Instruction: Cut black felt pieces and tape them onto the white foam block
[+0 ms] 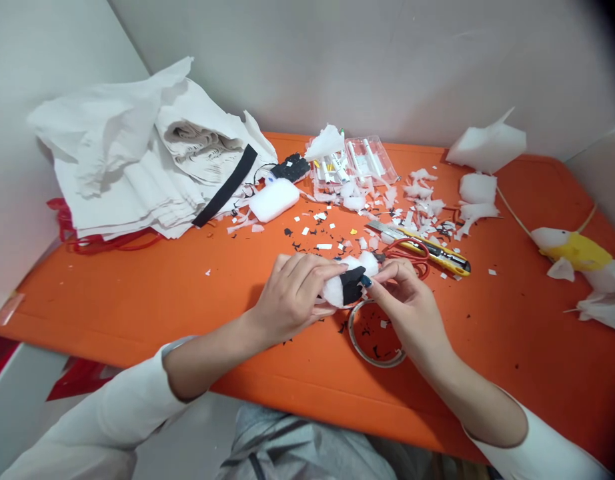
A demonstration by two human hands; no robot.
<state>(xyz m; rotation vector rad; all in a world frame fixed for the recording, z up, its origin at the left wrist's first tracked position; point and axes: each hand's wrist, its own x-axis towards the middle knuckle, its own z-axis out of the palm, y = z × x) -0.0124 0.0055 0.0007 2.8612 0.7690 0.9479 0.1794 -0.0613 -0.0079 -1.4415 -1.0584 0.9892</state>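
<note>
My left hand (292, 293) is closed round a small white fluffy figure (337, 285) with a black patch (352, 285) on it, held just above the orange table (137, 293). My right hand (405, 293) pinches the black patch from the right with its fingertips. Under the hands lies a roll of clear tape (375, 333). Red-handled scissors (410, 252) and a yellow utility knife (427, 250) lie just behind my right hand.
A heap of white paper or fabric with a black strip (137, 160) fills the back left. A clear box of pens (355, 161), a white block (274, 200) and many white and black scraps lie at the back. A white and yellow figure (577, 257) lies at right.
</note>
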